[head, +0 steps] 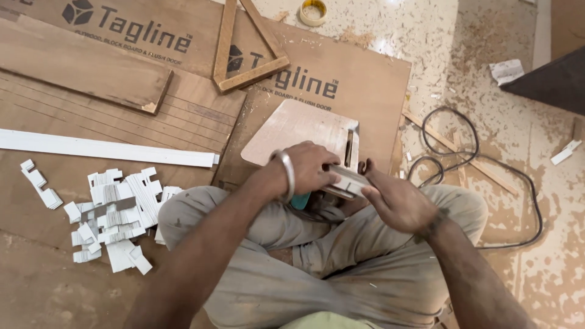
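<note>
Both hands, left hand (311,167) and right hand (393,198), grip a stack of white strips (348,181) (cut pile (119,213) at nine o'clock), more seemingly left.

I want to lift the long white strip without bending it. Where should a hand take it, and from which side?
Probably at mid-length on the long white strip, from above, pinching its long edges. It lies flat on the plywood sheet, thin and narrow, so an end grip would likely let it sag.
</note>
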